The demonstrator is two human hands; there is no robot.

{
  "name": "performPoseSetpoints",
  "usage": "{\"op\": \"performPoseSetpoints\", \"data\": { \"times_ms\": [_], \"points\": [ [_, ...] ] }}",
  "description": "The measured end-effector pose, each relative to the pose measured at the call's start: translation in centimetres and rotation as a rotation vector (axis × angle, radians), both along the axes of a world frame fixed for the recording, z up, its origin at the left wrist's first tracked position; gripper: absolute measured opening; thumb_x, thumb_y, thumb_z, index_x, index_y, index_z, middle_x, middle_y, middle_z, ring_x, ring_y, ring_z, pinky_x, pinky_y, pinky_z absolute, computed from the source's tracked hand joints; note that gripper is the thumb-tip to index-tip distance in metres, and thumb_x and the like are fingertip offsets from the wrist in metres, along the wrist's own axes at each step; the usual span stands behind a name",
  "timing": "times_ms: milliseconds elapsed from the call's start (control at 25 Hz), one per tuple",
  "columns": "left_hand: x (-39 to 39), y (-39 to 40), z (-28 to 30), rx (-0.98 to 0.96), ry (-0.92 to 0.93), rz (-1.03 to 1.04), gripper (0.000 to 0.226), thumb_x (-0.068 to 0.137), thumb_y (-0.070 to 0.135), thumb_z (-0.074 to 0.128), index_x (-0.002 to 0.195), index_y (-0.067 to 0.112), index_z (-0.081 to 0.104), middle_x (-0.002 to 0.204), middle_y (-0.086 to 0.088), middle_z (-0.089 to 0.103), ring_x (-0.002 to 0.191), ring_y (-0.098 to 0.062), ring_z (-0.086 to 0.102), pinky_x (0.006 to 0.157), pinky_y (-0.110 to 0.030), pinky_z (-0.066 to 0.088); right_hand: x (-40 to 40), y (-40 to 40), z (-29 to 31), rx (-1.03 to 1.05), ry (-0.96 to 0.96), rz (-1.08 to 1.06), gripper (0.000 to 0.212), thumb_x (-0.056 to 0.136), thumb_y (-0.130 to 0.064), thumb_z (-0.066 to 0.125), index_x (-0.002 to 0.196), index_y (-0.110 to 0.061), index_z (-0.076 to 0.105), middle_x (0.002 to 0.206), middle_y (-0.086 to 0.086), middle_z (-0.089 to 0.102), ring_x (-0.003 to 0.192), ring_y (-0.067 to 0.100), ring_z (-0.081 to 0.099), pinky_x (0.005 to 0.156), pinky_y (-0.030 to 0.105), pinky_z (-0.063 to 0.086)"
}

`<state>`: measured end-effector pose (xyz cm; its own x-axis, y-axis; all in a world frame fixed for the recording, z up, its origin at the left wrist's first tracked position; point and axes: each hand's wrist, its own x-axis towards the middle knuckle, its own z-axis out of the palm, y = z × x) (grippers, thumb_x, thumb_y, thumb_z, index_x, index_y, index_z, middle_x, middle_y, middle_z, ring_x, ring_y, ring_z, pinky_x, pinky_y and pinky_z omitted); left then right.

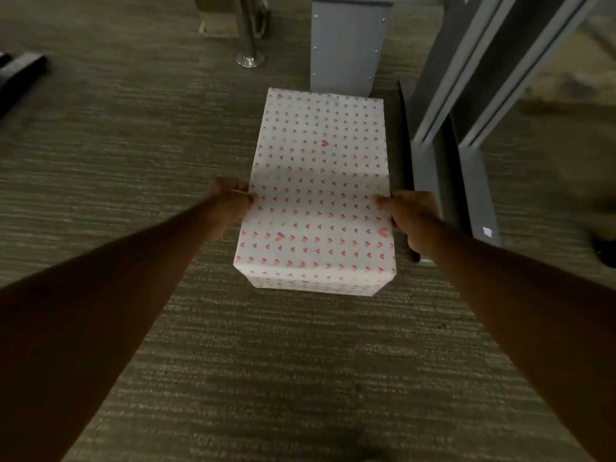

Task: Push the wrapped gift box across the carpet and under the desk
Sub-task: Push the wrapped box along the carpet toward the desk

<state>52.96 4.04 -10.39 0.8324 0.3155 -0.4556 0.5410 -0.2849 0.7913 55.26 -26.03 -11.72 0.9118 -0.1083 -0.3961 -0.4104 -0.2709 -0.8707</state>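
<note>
1. I had both bare forearms stretched forward and down from the bottom corners of the view, converging on the wrapped gift box (318, 195).
2. My left hand (230, 201) was clamped on the box's left long side, thumb lying over the top edge onto the paper, the other fingers curled down the side wall out of sight.
3. My right hand (410, 215) mirrored it on the right long side: thumb tip pressed on the top face, knuckles bent, fingers wrapped down the flank. Both hands were grasping the box, roughly level with each other, a little nearer to me than the middle of its length.
4. Wrists were fairly straight, elbows out wide, so the arms formed a V that narrowed to the box.
5. The box was white paper with rows of small pink hearts, lying long-ways away from me on the striped grey-brown carpet (133, 145); whether it fully rested on the floor I could not tell.
6. Its far end was just in front of a grey panel leg (346, 45) of the desk, and appeared to touch or nearly touch it.
7. Grey upright frames (466, 95) stood just beside the box on the right, close to my right hand.
8. A chrome post with a round foot (250, 51) stood on the carpet further off to the left of the panel.
9. The picture was slightly blurred at the edges.
</note>
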Motion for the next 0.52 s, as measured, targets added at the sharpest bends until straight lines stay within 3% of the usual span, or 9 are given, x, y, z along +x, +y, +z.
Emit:
{"op": "performPoseSetpoints", "data": {
  "times_ms": [160,400,520],
  "points": [
    [2.4,0.4,-1.1,0.039,0.015,0.011,0.012,0.092,0.012,0.06,0.101,0.008,0.065,0.112,-0.012,0.067,0.104,-0.028,0.064,0.089,-0.041,0.055,2.4,0.5,-1.2,-0.018,0.021,-0.005,0.041,0.086,-0.03,0.076,0.118,-0.006,0.067,0.125,0.014,0.07,0.11,0.032,0.07,0.087,0.041,0.061],
    [3.3,1.0,-2.1,0.101,0.026,-0.004,0.007,0.091,0.01,0.06,0.093,0.011,0.066,0.096,-0.007,0.065,0.091,-0.023,0.062,0.065,-0.029,0.05,3.4,1.2,-2.1,-0.093,0.024,-0.025,0.041,0.085,-0.03,0.078,0.117,-0.007,0.068,0.122,0.015,0.07,0.103,0.032,0.07,0.089,0.047,0.061],
    [3.3,1.0,-2.9,0.1,0.03,-0.009,0.003,0.09,0.01,0.061,0.091,0.011,0.064,0.098,-0.009,0.066,0.094,-0.024,0.063,0.071,-0.032,0.053,3.6,1.3,-2.2,-0.097,0.034,-0.021,0.044,0.084,-0.03,0.078,0.12,-0.007,0.067,0.124,0.015,0.07,0.105,0.033,0.07,0.089,0.046,0.061]
  ]
}}
